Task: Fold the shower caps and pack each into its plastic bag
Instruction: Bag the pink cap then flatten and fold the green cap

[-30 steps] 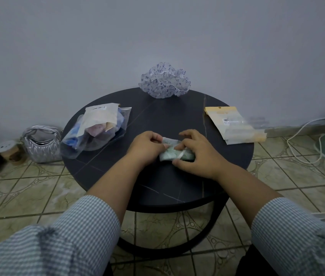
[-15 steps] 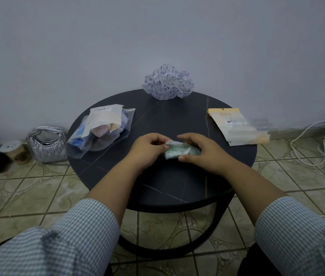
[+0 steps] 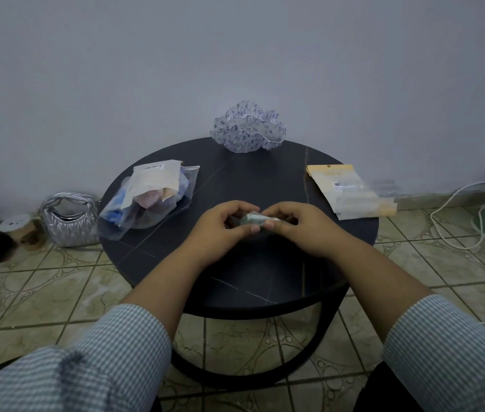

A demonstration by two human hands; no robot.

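Observation:
A small green shower cap (image 3: 252, 219), folded into a tight roll, is held just above the middle of the round black table (image 3: 265, 179). My left hand (image 3: 223, 227) pinches its left end and my right hand (image 3: 297, 226) pinches its right end. An unfolded white cap with a purple print (image 3: 248, 126) sits puffed up at the table's far edge. Flat plastic bags with yellow card headers (image 3: 351, 190) lie at the right side. A pile of packed bags (image 3: 149, 197) lies at the left side.
A silver handbag (image 3: 67, 218) and a small round tin (image 3: 16, 226) stand on the tiled floor left of the table. White cables (image 3: 455, 215) trail over the floor at the right. A plain wall rises directly behind the table.
The green cap has been folded smaller, from a flat wad pressed on the table into a tight roll. Both hands have lifted it slightly off the tabletop.

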